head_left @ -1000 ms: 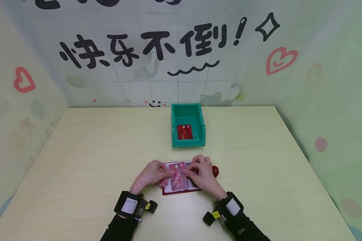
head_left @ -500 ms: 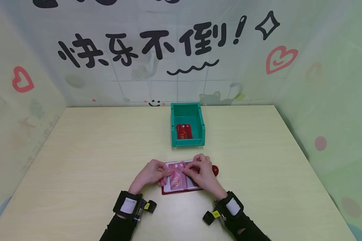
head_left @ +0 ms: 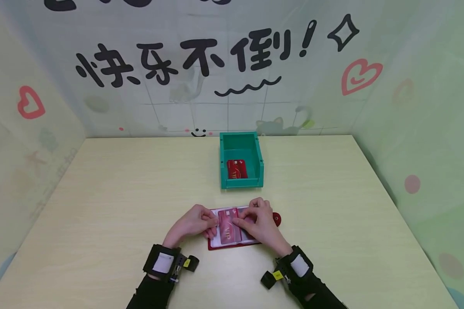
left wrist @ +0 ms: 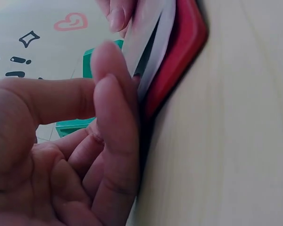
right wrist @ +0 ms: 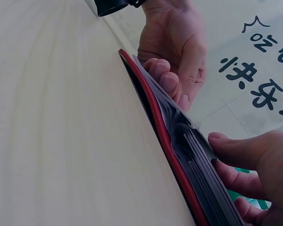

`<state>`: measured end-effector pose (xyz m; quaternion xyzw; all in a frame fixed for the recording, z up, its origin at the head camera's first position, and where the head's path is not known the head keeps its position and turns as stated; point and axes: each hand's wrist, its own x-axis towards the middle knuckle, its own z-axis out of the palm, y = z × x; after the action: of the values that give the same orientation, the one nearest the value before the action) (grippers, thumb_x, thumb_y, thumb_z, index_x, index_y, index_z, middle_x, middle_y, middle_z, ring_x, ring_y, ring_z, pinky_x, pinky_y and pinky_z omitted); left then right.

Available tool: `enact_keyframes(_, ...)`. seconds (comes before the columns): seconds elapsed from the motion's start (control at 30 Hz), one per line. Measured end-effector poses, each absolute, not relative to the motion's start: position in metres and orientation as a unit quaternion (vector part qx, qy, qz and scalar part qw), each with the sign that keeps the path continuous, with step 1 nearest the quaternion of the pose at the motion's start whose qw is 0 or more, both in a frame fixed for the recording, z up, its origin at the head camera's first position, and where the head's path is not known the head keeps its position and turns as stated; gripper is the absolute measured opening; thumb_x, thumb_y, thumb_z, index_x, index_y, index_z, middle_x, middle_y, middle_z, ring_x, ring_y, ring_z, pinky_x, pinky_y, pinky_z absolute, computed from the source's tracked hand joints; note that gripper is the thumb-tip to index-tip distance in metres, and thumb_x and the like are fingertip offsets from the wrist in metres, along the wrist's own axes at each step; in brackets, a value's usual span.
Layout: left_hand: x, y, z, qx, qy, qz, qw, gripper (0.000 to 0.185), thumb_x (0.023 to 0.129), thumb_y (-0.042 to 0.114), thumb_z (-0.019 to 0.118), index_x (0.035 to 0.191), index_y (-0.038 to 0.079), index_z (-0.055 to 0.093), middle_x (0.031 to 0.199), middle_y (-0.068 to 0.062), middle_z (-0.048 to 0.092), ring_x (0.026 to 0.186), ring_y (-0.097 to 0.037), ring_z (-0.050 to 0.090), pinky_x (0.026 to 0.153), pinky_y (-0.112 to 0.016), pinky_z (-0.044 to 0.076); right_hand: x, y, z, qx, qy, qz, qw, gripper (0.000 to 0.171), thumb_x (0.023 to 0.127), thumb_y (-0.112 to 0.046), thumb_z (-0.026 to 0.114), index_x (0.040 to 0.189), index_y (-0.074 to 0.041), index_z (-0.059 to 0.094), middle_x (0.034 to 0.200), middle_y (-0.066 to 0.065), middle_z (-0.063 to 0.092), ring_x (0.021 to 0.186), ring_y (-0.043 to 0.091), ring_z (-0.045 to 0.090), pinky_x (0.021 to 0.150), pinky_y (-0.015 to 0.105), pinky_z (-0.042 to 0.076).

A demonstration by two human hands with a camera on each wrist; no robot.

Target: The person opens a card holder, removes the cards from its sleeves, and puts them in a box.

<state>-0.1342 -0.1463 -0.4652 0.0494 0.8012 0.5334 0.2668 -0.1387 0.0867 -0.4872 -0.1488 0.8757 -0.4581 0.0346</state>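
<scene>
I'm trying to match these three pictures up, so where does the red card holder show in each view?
Head: red card holder lies low centre on the table, between both hands.
Left wrist: its red cover runs along the top centre.
Right wrist: its red edge slants through the middle.
Shared landmark: the green bin, in all three.

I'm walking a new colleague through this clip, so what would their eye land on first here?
Probably the red card holder lying open on the table's near edge, with the left hand and right hand pinching a pink VIP card at its clear sleeves. Behind it stands a green bin holding one red card.
</scene>
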Motion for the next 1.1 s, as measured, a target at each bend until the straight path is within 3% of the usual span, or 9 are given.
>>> enact_keyframes(0.5,-0.1356,-0.1481,-0.4644,0.068,0.792,0.543,0.270,0.020,0.099,0.005,0.057,0.095,-0.011,0.068,0.068,-0.003,0.068,0.055,-0.008,0.062,0.058,-0.021,0.056,-0.1431,0.0872,-0.4875,-0.152,0.880,-0.447,0.051,0.015,0.089,-0.021,0.076,0.079,-0.010,0.075,0.101,0.005,0.048,0.106,0.022,0.037,0.085,0.039,0.030)
enact_keyframes(0.83,-0.1367,-0.1484,-0.4647,0.069,0.787,0.548,0.276,0.020,0.099,0.005,0.056,0.098,-0.011,0.066,0.068,-0.001,0.066,0.056,-0.007,0.062,0.058,-0.021,0.056,-0.1453,0.0914,-0.4821,-0.151,0.876,-0.452,0.072,0.011,0.090,-0.018,0.075,0.081,-0.012,0.074,0.105,0.006,0.050,0.108,0.021,0.038,0.085,0.037,0.036)
enact_keyframes(1.1,-0.1363,-0.1467,-0.4620,0.058,0.790,0.544,0.276,0.020,0.098,0.008,0.056,0.092,-0.008,0.066,0.067,-0.001,0.065,0.055,-0.008,0.061,0.058,-0.022,0.056,-0.1450,0.0906,-0.4778,-0.158,0.878,-0.446,0.075,0.018,0.087,-0.027,0.079,0.074,-0.015,0.072,0.099,0.005,0.048,0.103,0.020,0.038,0.082,0.036,0.031)
